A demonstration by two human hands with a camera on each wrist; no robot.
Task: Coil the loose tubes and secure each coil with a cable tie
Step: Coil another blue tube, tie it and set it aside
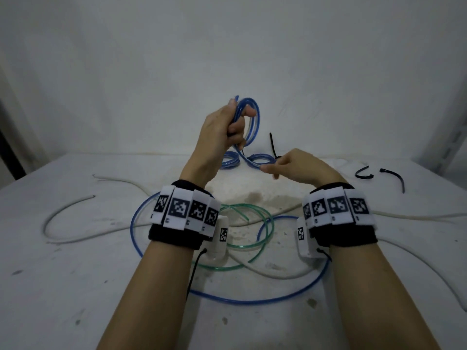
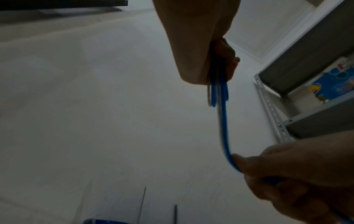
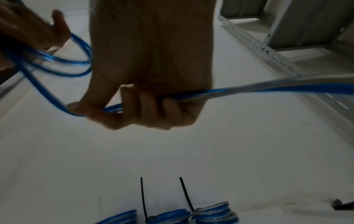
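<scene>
Blue tube (image 1: 249,125): coil upright in gripping left hand (image 1: 222,127) above worktop (image 1: 75,274) far edge; free run slants down-right into pinching right hand (image 1: 295,165), the nearer to it.

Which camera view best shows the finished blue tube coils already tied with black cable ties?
The right wrist view: the tied blue tube coils sit close, black ties upright. The head view shows them small, behind the hands. The left wrist view catches only a blue sliver at the bottom edge.
</scene>
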